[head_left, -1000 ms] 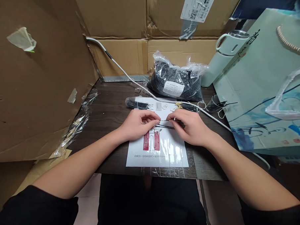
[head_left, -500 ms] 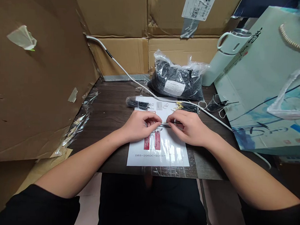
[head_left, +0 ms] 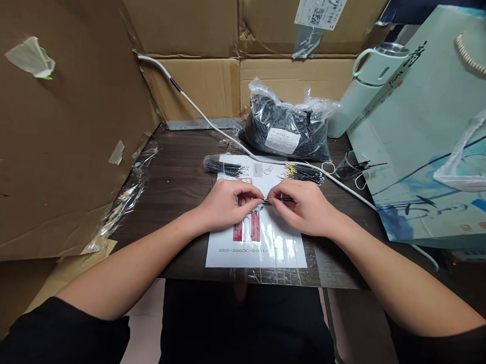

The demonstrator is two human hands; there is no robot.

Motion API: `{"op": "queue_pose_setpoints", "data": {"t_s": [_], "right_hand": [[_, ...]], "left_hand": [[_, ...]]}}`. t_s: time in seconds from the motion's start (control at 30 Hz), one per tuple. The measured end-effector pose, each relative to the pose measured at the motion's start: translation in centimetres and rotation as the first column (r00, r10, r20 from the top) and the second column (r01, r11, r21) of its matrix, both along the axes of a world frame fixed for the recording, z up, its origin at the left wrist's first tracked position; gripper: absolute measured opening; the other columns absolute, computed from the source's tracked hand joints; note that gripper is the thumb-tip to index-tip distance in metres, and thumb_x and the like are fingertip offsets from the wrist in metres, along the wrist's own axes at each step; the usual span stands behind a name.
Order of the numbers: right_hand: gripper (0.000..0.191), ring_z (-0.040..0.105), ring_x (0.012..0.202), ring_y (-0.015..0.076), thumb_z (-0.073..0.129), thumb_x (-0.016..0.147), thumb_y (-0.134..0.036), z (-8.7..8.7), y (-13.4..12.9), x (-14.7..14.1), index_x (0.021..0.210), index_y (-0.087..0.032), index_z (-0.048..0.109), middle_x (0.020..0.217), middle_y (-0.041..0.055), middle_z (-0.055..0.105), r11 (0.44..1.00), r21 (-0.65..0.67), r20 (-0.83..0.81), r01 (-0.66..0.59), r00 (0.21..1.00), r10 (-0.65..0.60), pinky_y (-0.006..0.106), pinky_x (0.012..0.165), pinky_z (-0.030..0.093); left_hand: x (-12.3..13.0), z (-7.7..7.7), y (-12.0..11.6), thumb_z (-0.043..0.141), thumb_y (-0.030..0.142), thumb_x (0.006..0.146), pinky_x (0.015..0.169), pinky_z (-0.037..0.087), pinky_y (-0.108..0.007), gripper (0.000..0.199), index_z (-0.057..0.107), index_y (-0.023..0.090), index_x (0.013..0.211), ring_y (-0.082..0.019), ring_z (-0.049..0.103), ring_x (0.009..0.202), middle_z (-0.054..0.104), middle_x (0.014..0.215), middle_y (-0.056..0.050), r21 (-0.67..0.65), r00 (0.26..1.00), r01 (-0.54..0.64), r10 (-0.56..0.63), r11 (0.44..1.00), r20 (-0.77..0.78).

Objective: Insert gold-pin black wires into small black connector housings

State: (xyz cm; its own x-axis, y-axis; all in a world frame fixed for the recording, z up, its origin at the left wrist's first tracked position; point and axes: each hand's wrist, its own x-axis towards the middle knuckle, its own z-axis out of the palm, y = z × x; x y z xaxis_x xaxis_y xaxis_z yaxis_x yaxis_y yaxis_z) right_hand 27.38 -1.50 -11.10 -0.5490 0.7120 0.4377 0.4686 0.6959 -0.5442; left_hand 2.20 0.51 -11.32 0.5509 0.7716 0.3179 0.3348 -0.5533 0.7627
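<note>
Both hands meet over a printed white sheet [head_left: 278, 242] on the dark table. My left hand [head_left: 231, 204] is closed in a pinch, with the tips of thumb and index finger together at a thin black wire-like piece [head_left: 266, 202]. My right hand [head_left: 302, 206] pinches the other side of it, fingertips almost touching the left ones. The fingers cover most of the piece and both its ends. Behind my left hand lies a bundle of thin black pieces [head_left: 226, 168] in clear plastic. Beyond my right hand is a second bundle with yellow tips [head_left: 303, 173].
A clear bag of black pieces [head_left: 286, 125] stands at the back, with a white cable [head_left: 201, 114] running past it. To the right are a small clear cup [head_left: 348, 165], a pale bottle [head_left: 357, 96] and a large paper bag [head_left: 426, 136]. Cardboard [head_left: 59, 142] walls the left.
My hands have drawn slightly closer together, narrowing the gap between their fingertips. The thin black piece stays between them. The view has shifted a little.
</note>
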Motion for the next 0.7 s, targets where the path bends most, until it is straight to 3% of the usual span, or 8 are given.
{"op": "queue_pose_setpoints", "data": {"t_s": [0.27,0.53,0.7], "right_hand": [[0.014,0.063,0.072,0.0160,0.060,0.103,-0.020,0.04,-0.15,-0.22,0.096,-0.018,0.073,0.084,0.0041,0.073,0.999,-0.037,-0.006,0.025,1.000,-0.025,0.031,0.069,0.047],[0.016,0.063,0.070,0.0150,0.062,0.101,-0.021,0.52,-0.39,-0.52,0.091,-0.017,0.074,0.080,0.0021,0.074,0.988,-0.139,-0.026,0.068,0.997,-0.072,0.030,0.070,0.046],[0.015,0.063,0.069,0.0147,0.064,0.099,-0.021,0.61,-0.53,-0.63,0.089,-0.018,0.074,0.079,0.0014,0.074,0.972,-0.213,-0.032,0.098,0.994,-0.107,0.030,0.069,0.046]], "left_hand": [[0.09,0.06,-0.06,0.077,0.017,0.096,0.073,0.057,-0.027,0.009,0.085,0.020,0.097,-0.015,0.073,0.074,0.083,0.087,-0.001,0.014,1.000,-0.001,0.001,1.000,0.004],[0.02,0.01,-0.10,0.076,0.018,0.098,0.074,0.056,-0.029,0.009,0.085,0.021,0.099,-0.016,0.073,0.075,0.082,0.086,-0.002,0.117,1.000,0.011,-0.009,0.993,-0.014],[-0.02,0.08,-0.10,0.077,0.020,0.099,0.079,0.059,-0.032,0.010,0.086,0.021,0.098,-0.018,0.077,0.081,0.085,0.093,-0.003,0.060,1.000,-0.007,0.008,0.998,-0.013]]}}
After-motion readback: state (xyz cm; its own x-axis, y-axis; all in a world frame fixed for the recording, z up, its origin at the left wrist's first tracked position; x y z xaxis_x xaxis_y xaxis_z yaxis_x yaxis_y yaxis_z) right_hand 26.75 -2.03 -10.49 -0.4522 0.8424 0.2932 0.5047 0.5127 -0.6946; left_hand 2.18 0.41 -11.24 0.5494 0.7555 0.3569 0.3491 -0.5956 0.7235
